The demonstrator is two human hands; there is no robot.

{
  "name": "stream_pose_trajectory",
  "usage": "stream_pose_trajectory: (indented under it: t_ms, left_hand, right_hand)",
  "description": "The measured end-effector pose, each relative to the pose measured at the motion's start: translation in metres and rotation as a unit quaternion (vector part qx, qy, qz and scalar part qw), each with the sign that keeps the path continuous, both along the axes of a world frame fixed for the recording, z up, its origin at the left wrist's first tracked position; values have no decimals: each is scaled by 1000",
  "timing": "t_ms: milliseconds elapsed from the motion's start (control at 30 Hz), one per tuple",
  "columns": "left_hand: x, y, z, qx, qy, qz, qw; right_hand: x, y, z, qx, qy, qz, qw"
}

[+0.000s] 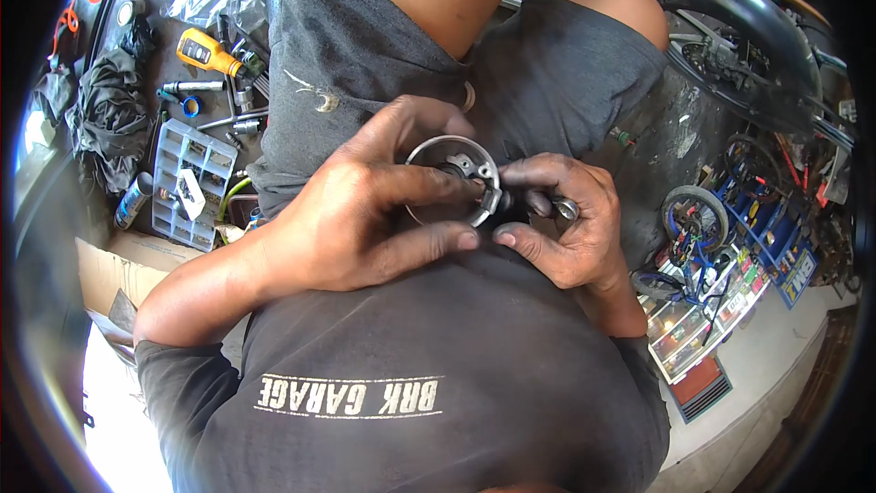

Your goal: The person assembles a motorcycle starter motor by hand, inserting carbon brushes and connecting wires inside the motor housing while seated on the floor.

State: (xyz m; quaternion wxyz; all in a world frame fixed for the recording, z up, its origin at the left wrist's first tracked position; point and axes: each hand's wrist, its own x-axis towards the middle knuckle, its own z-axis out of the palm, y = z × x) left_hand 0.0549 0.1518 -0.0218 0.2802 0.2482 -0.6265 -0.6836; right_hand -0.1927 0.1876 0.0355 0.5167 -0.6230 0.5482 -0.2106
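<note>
Over the lap, my left hand (374,210) is wrapped round a round metal housing (443,144) with small fittings inside, its index finger reaching into the cup and its thumb along the near rim. At the housing's right side, my right hand (570,219) has its fingers curled round a small metal tool or part (566,210), whose shape is partly hidden by the fingers. A dark piece (507,205) at the right of the housing sits between the two hands; I cannot tell whether it is attached.
At left lie a compartment organizer (173,155), an orange-yellow bottle (203,50), wrenches and sockets (196,86), a spray can (135,201), dark cloth (109,119) and cardboard (128,260). At right are a black wheel with fender (785,36), a small blue bicycle (703,219) and a glass display case (684,329).
</note>
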Motion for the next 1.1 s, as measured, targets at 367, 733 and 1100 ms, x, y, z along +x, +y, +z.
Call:
stream_pose_trajectory:
  t_ms: [367, 733, 1100]
  left_hand:
    - [1, 2, -1, 5, -18, 43, 999]
    - [-5, -1, 9, -47, -48, 77, 995]
    - [-4, -7, 11, -79, -58, 82, 992]
  right_hand:
    - [-5, 4, -13, -80, 10, 44, 996]
    - [-1, 8, -11, -34, 19, -27, 999]
    - [1, 5, -15, -76, 7, -20, 997]
